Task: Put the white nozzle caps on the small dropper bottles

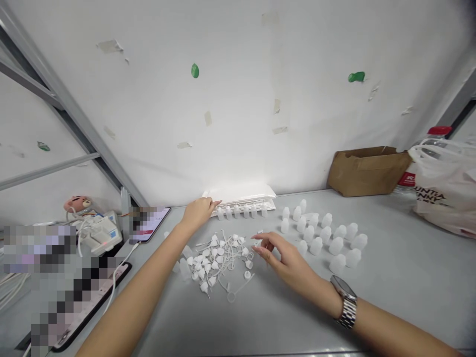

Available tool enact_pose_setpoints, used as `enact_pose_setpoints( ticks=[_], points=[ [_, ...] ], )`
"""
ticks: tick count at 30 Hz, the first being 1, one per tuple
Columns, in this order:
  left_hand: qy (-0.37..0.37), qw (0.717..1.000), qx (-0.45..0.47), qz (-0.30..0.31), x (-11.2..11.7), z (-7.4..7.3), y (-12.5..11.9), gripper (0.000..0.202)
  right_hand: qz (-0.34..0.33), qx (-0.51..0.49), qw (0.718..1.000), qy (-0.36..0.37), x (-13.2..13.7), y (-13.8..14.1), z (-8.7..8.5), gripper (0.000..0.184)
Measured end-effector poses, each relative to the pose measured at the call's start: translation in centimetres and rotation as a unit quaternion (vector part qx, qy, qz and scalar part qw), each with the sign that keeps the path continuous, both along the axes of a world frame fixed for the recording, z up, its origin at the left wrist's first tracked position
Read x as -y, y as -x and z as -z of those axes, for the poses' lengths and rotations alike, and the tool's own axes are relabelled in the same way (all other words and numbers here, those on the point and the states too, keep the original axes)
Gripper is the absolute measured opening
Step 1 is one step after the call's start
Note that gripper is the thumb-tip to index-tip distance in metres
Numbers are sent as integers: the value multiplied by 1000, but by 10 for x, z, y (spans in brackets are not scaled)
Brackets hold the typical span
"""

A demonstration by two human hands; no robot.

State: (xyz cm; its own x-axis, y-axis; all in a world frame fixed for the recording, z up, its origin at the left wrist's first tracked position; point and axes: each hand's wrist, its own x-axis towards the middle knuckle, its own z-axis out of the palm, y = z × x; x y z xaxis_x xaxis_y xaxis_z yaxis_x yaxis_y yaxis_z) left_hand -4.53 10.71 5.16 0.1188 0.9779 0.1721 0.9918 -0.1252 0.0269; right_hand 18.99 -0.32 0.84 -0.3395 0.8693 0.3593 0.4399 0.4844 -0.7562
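Observation:
My left hand (199, 212) reaches to the back of the grey table (401, 267) and rests its fingers on the left end of a white rack (241, 197) that holds a row of small bottles. My right hand (283, 258), wearing a metal watch, hovers with fingers apart just right of a pile of small white caps with tethered stems (217, 258); I cannot tell whether it pinches one. Several translucent white bottles (323, 233) stand in a group to the right of the pile.
A brown cardboard box (366, 170) sits at the back right, beside a white plastic bag (444, 191) and a red-capped bottle (433, 141). On the left lie two phones (150, 224), cables and a white charger (99, 233). A white wall stands behind the table.

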Motion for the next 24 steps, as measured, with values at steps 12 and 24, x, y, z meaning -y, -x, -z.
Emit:
enact_pose_setpoints(
  ticks=[12,24],
  points=[
    [122,978,145,81,65,15,-16,26,186,349,914,-90,-19,-60,-9,20],
    [122,965,218,78,71,45,-24,17,129,391,910,-47,-26,-59,9,15]
  ],
)
